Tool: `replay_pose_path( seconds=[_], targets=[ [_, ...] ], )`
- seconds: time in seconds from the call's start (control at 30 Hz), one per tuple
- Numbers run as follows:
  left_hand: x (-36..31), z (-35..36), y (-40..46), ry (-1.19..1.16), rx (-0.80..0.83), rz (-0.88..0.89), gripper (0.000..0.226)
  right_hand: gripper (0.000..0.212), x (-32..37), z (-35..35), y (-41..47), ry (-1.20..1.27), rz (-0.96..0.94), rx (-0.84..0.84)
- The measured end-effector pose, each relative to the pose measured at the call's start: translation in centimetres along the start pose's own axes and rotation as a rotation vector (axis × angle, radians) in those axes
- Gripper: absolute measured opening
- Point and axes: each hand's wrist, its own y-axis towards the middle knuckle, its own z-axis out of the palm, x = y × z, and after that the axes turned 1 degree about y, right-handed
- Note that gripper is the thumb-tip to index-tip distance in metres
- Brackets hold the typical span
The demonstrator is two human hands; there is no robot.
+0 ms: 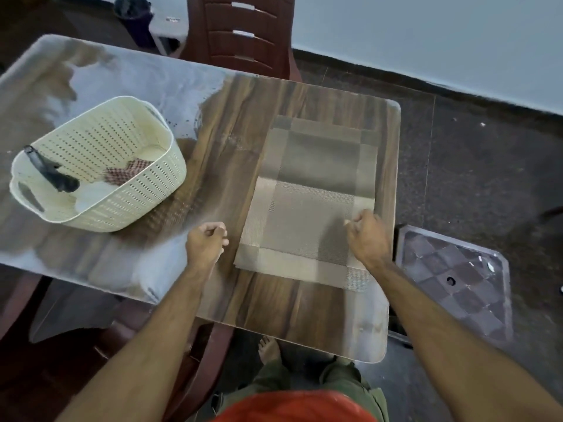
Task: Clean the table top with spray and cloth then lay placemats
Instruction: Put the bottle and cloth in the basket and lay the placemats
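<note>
Two woven beige placemats lie on the right part of the wooden table (pixel 274 306). The far placemat (pixel 323 156) is partly covered by the near placemat (pixel 298 226). My right hand (pixel 367 236) sits on the near mat's right edge with curled fingers, thumb on top, seeming to pinch that edge. My left hand (pixel 207 242) is curled just left of the near mat, apart from it and holding nothing. A cream basket (pixel 158 166) at the left holds the spray bottle (pixel 54 175) and a checked cloth (pixel 128 172).
Wet, glossy patches cover the table's left half and near-left edge. A red-brown chair (pixel 243 35) stands at the far side, and another is under the near edge. A checkered stool (pixel 457 278) stands on the floor to the right, and a dark bin (pixel 134 16) beyond the table.
</note>
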Motion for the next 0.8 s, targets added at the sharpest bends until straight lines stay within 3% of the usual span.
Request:
replay_pose_path(
  seconds=[0.2, 0.37, 0.63, 0.8],
  targets=[
    [-1.6, -4.0, -0.2, -0.128, -0.087, 0.047, 0.018, 0.015, 10.9, 5.0, 0.5, 0.089, -0.258, 0.196],
    [-2.6, -9.4, 0.7, -0.242, -0.2, 0.052, 0.019, 0.017, 20.3, 8.0, 0.9, 0.185, -0.39, 0.266],
    [-5.1, -19.1, 2.0, -0.212, -0.552, 0.23, 0.007, 0.029, 31.8, 10.0, 3.1, 0.257, -0.552, 0.169],
    [-6.0, -22.7, 5.1, -0.17, -0.682, 0.18, 0.008, 0.042, 37.5, 11.4, 4.6, 0.234, -0.581, 0.174]
  ],
)
